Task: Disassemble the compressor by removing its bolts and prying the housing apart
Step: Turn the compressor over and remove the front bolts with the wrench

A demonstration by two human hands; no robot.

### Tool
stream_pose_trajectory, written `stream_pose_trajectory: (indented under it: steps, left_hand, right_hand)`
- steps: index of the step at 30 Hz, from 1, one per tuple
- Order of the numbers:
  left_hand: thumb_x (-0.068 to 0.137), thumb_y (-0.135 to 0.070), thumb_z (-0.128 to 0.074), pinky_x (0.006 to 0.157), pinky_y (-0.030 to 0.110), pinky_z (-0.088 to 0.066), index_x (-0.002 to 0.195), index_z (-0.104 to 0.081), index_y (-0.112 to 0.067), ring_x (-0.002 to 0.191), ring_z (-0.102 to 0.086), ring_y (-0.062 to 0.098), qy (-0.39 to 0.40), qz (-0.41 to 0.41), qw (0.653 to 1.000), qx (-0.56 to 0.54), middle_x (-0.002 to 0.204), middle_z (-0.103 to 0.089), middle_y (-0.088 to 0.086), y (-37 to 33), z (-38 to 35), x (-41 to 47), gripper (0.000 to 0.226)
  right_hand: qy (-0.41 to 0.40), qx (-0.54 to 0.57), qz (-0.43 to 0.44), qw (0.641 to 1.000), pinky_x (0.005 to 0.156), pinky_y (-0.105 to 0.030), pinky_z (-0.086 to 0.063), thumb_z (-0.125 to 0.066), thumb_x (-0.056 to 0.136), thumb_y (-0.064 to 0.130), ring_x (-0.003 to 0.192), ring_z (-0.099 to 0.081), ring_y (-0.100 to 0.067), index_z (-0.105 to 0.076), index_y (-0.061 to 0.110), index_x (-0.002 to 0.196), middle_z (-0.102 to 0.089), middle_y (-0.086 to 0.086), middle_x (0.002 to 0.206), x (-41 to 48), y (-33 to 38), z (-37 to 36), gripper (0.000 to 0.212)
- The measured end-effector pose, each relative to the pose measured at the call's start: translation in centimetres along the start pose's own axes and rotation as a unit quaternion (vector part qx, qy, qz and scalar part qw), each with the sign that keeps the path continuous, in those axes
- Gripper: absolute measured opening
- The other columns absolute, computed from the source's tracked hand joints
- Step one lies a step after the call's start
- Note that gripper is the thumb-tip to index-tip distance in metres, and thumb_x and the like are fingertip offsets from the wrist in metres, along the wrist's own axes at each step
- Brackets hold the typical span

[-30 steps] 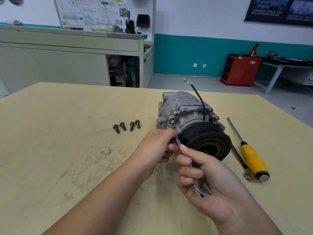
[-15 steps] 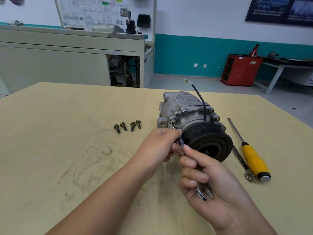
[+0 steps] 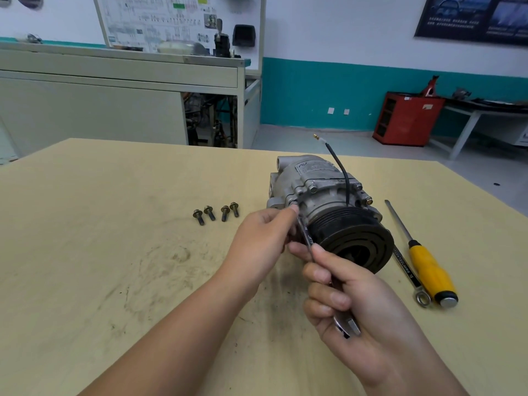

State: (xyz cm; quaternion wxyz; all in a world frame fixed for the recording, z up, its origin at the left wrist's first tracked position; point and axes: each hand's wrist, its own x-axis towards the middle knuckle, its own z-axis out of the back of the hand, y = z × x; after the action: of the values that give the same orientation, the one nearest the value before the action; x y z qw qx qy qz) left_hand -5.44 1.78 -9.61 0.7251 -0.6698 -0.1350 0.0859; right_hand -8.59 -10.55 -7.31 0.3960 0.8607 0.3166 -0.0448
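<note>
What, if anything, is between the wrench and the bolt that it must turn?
Nothing visible. The wrench in the right hand reaches the bolt; the left hand steadies the wrench's end there.

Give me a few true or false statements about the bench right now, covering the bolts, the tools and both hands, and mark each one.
1. Four loose bolts lie on the table left of the compressor. True.
2. The right hand holds the yellow screwdriver. False: it grips a wrench; the screwdriver lies on the table.
3. A second wrench lies beside the screwdriver. True.
4. The left hand rests flat on the table. False: its fingers are up at the wrench's head, against the compressor.
</note>
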Motion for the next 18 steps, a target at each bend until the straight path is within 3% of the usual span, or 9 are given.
stream_pose_trajectory:
  steps: [4,8,12,14,18]
  left_hand:
    - [0.095,-0.031,-0.052,0.041,0.015,-0.027,0.067,-0.063,-0.016,0.04,-0.032,0.005,-0.07,0.007,0.997,-0.023,0.045,-0.038,-0.01,0.2,0.3,0.8,0.034]
    - [0.089,-0.037,-0.062,0.04,0.018,-0.023,0.07,-0.068,-0.004,0.043,-0.026,0.01,-0.073,0.03,0.996,-0.031,0.048,-0.033,-0.004,-0.1,0.5,1.3,0.039]
    - [0.079,-0.04,-0.074,0.037,0.012,-0.03,0.048,-0.064,-0.016,0.035,-0.04,0.0,-0.09,0.008,0.995,0.037,0.039,-0.047,-0.012,-0.8,0.1,1.7,0.04]
    - [0.077,-0.036,-0.076,0.041,0.012,-0.033,0.054,-0.067,-0.014,0.039,-0.044,0.0,-0.108,-0.001,0.991,0.078,0.047,-0.056,-0.008,-1.2,-0.2,1.9,0.033]
    - [0.078,-0.026,-0.074,0.046,0.026,-0.022,0.068,-0.06,-0.01,0.049,-0.029,0.016,-0.107,0.036,0.991,0.065,0.061,-0.038,0.007,-1.6,-0.6,1.8,0.024]
  right_hand:
    - [-0.018,-0.066,0.02,0.997,0.03,-0.016,-0.027,-0.049,0.092,0.015,0.026,-0.029,-0.005,-0.067,-0.002,0.088,-0.041,0.001,0.047,-0.1,-0.2,0.4,0.025]
    - [-0.021,-0.086,0.019,0.996,0.03,-0.015,-0.025,-0.049,0.092,0.012,0.023,-0.028,-0.008,-0.066,-0.004,0.09,-0.04,-0.002,0.045,-0.3,-0.2,0.4,0.024]
    - [-0.021,-0.086,0.026,0.996,0.031,-0.013,-0.023,-0.049,0.091,0.011,0.022,-0.027,-0.008,-0.066,-0.006,0.089,-0.039,-0.003,0.045,-0.4,0.0,0.7,0.024]
    - [-0.017,-0.088,0.028,0.996,0.031,-0.013,-0.022,-0.05,0.091,0.011,0.022,-0.027,-0.009,-0.066,-0.006,0.087,-0.039,-0.004,0.044,-0.6,0.1,0.8,0.024]
    - [-0.01,-0.104,0.023,0.994,0.029,-0.014,-0.025,-0.051,0.09,0.01,0.021,-0.028,-0.01,-0.068,-0.006,0.083,-0.04,-0.006,0.044,-0.8,0.2,1.2,0.025]
